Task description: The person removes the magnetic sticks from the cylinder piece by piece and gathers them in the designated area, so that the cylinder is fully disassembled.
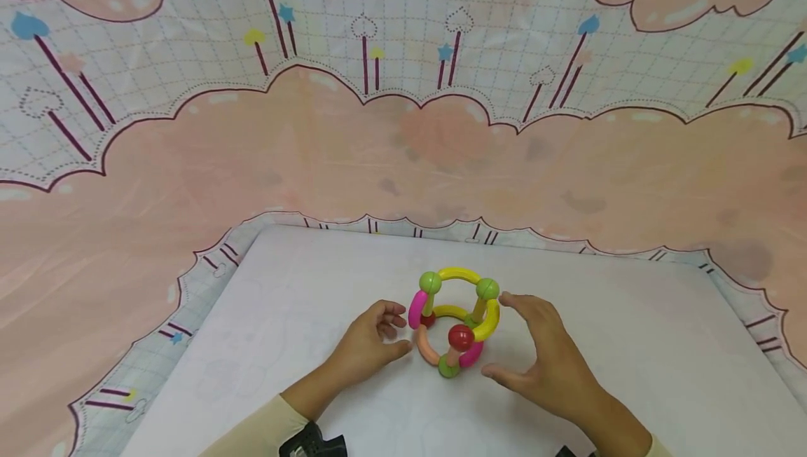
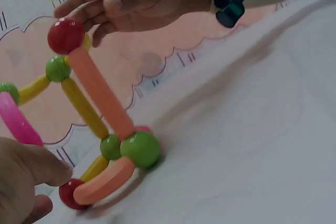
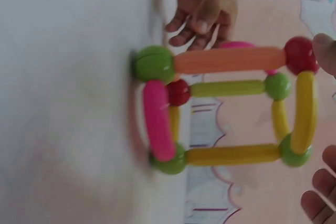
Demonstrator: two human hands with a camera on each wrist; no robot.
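Patterned cloth (image 1: 353,155): we see it across the back and down both sides; peach cloud shapes, thin dark lines topped with stars and drops.
White table (image 1: 284,289): fills the lower middle, under everything.
Left sleeve (image 1: 258,432): beige, lower left.
Black device (image 1: 313,441): strapped at the left wrist.
Left hand (image 1: 362,348): just left of the toy frame, fingers loosely bent, thumb apart from them and pointing at the frame. Holds nothing; we can't tell if the thumb touches.
Toy frame (image 1: 480,310): balls and sticks, stands on the table between both hands.
Frame, left part: curved pink stick (image 1: 416,310) runs down from a green ball (image 1: 431,282); lower red ball (image 1: 429,319) sits below, joined by a curved orange stick (image 1: 426,346) to the front green ball (image 1: 448,366).
Frame, middle: straight orange stick (image 1: 453,357) rises from that front ball to the upper red ball (image 1: 461,338); curved yellow stick (image 1: 460,273) spans the top back.
Frame, right part: right green ball (image 1: 487,289), linked to the upper red ball by another yellow curve (image 1: 492,324).
Right hand (image 1: 555,366): just right of the frame, thumb and fingers spread wide apart, grips nothing. Fingertip contact: we can't tell.
Right sleeve (image 1: 658,448): beige sliver, bottom edge.
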